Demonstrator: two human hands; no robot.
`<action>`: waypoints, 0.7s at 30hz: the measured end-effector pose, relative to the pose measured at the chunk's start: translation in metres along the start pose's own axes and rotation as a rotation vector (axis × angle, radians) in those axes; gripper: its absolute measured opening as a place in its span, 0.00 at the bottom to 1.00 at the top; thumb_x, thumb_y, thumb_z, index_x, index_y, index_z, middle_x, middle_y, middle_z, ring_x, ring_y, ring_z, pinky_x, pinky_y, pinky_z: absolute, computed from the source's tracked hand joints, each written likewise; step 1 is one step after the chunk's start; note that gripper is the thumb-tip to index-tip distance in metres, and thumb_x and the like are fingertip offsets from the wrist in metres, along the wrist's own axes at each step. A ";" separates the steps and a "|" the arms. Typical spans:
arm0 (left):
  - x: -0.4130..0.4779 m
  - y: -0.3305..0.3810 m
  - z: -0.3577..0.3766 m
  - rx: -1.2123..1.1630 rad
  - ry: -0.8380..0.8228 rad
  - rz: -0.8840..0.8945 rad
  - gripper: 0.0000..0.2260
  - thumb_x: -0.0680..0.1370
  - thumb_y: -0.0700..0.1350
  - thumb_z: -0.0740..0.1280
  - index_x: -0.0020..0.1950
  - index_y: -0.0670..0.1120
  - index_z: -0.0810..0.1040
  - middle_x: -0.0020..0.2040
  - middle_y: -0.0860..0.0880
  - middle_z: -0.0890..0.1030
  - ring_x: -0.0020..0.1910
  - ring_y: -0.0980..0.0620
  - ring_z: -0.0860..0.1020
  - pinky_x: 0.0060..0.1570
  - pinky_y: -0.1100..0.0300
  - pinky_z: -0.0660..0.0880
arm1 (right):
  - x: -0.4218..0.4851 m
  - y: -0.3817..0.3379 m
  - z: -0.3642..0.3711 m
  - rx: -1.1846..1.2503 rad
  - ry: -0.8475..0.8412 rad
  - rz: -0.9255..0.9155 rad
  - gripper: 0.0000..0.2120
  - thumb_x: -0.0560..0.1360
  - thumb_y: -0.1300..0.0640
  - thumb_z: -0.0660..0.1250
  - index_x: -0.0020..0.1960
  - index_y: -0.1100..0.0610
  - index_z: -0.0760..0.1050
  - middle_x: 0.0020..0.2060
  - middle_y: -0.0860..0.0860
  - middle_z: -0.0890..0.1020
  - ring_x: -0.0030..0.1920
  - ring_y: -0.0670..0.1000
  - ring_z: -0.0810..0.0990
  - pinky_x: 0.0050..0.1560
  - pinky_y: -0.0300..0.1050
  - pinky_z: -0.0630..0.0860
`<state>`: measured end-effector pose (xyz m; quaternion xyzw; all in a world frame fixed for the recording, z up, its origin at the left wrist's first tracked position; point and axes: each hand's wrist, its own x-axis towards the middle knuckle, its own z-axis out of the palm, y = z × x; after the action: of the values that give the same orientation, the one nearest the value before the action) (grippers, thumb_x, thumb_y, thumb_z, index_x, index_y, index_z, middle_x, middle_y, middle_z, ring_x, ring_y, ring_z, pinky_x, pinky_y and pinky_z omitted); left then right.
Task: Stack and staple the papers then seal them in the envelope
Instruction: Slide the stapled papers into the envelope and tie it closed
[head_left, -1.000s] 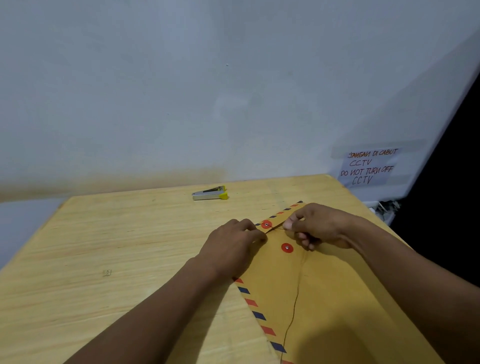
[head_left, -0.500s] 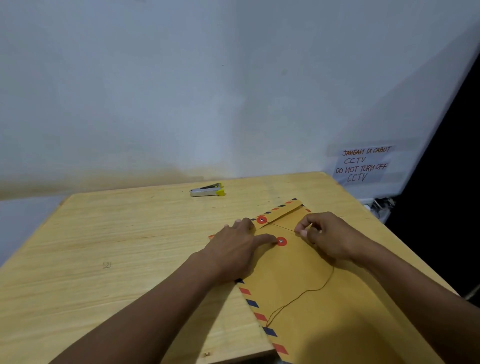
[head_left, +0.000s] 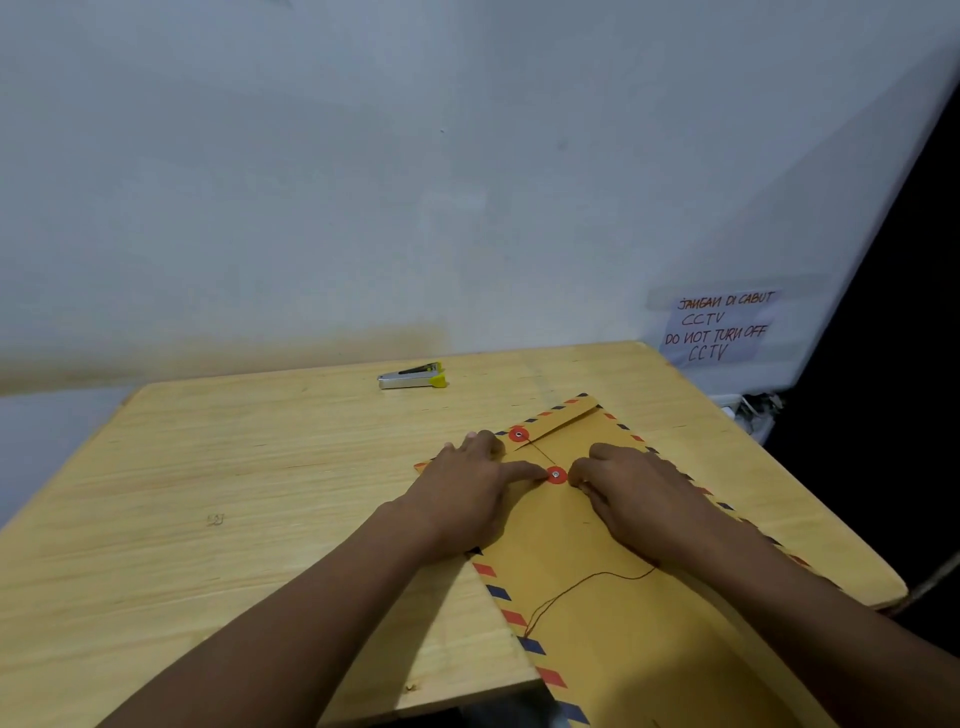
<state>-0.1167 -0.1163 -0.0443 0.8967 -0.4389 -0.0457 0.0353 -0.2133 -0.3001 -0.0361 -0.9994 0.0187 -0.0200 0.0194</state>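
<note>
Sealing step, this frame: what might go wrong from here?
1. The string shows one pass between the upper button and lower button; if the right hand slackens, it may slip off.
2. The envelope overhangs the table edge, so it may slide once the left hand lifts.

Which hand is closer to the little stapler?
Left. The left hand presses the envelope just this side of the stapler; the right hand, pinching the string, sits farther right.

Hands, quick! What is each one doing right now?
Left hand: open, straight fingers pressing the envelope flat.
Right hand: closed, fingers curled, seemingly pinching the string by the red button.
</note>
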 end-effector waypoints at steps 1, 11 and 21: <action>0.000 0.000 0.000 -0.003 0.003 0.001 0.25 0.83 0.49 0.61 0.76 0.69 0.60 0.75 0.44 0.62 0.69 0.40 0.67 0.64 0.49 0.69 | 0.000 -0.002 -0.001 0.049 -0.008 0.014 0.13 0.83 0.54 0.59 0.66 0.49 0.75 0.56 0.48 0.78 0.52 0.49 0.77 0.50 0.45 0.77; -0.002 -0.004 0.004 -0.063 0.045 0.012 0.22 0.83 0.49 0.57 0.76 0.67 0.64 0.73 0.44 0.65 0.68 0.42 0.67 0.65 0.51 0.66 | -0.006 -0.002 -0.010 0.465 -0.136 0.192 0.11 0.76 0.51 0.71 0.58 0.48 0.81 0.39 0.45 0.80 0.41 0.45 0.78 0.43 0.41 0.75; -0.002 -0.018 0.019 -0.328 0.214 -0.022 0.20 0.81 0.50 0.63 0.72 0.57 0.66 0.69 0.49 0.74 0.64 0.46 0.75 0.64 0.51 0.70 | 0.000 -0.018 -0.033 0.314 -0.281 0.105 0.09 0.81 0.60 0.62 0.47 0.51 0.79 0.37 0.47 0.77 0.33 0.49 0.86 0.48 0.54 0.84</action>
<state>-0.1057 -0.1045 -0.0654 0.8833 -0.4097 -0.0212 0.2268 -0.2145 -0.2837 -0.0021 -0.9748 0.0644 0.1180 0.1780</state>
